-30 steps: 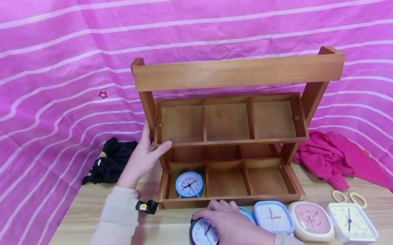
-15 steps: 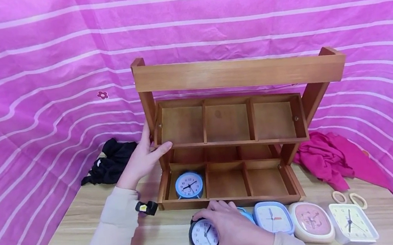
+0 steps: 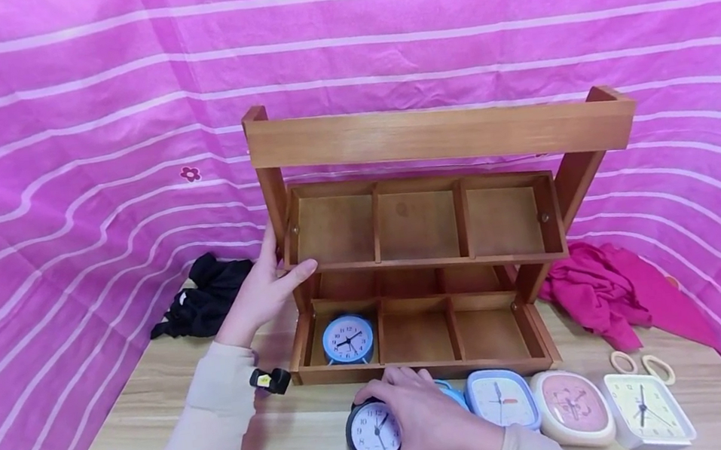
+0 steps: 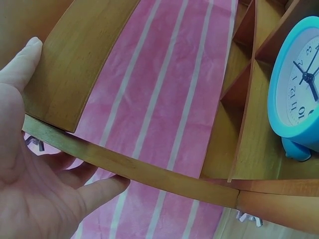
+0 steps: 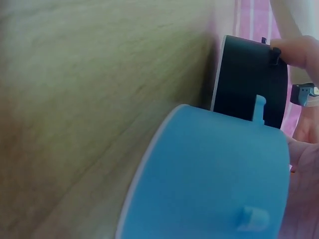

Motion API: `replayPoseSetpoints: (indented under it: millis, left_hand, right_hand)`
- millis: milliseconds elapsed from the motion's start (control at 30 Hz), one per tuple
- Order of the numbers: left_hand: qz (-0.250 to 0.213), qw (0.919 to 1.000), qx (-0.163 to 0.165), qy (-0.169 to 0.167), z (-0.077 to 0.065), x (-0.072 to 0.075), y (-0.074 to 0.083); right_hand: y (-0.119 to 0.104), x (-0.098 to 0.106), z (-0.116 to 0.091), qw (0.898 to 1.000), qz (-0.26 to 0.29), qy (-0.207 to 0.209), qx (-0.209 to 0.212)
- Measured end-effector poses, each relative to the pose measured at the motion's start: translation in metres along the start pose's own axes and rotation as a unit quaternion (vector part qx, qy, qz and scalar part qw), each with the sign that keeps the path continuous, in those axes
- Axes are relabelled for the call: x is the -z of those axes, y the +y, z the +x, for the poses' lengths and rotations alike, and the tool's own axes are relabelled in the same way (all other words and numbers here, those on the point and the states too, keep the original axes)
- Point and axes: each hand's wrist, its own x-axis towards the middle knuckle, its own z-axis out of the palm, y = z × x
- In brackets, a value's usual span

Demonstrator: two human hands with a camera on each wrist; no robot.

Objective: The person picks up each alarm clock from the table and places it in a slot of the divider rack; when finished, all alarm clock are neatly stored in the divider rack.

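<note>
My left hand [image 3: 263, 291] holds the left side of a two-tier wooden shelf [image 3: 437, 131]. Its thumb lies over the upper tray's front edge, and the other fingers reach behind the side post [image 4: 144, 167]. On the table in front, my right hand [image 3: 424, 422] grips a round black alarm clock [image 3: 366, 437] across its rim, dial facing up. Under that hand is a blue clock [image 5: 214, 169], mostly hidden in the head view and right against the black one in the right wrist view. A round blue alarm clock [image 3: 347, 339] sits in the lower tray's left compartment.
To the right stand a square blue clock [image 3: 501, 400], a pink-faced clock [image 3: 573, 408] and a square white clock [image 3: 648, 411], with two cream rings [image 3: 657, 367] behind. Black cloth [image 3: 208, 294] lies left of the shelf, magenta cloth [image 3: 605, 291] right. A striped pink curtain [image 3: 374, 18] hangs behind.
</note>
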Motion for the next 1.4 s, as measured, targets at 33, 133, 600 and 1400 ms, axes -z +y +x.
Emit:
replayPoseSetpoints:
  millis: [33,133,600,1400]
  left_hand:
    - [-0.001,1.0,0.0,0.0,0.0,0.0,0.0]
    - [0.002,1.0,-0.005,0.002,0.0,0.0,-0.001]
    - [0.015,0.9998,-0.013,0.007,0.0,0.001,-0.002]
    - [0.02,0.9996,-0.018,0.007,0.001,0.001,-0.002]
  right_hand:
    - [0.0,0.0,0.0,1.0,0.0,0.002,0.002]
    - [-0.002,0.002,0.0,1.0,0.002,0.006,0.007]
    - [-0.008,0.045,0.007,0.999,-0.008,0.043,0.029]
    - [0.027,0.084,0.024,0.998,-0.02,0.046,0.039]
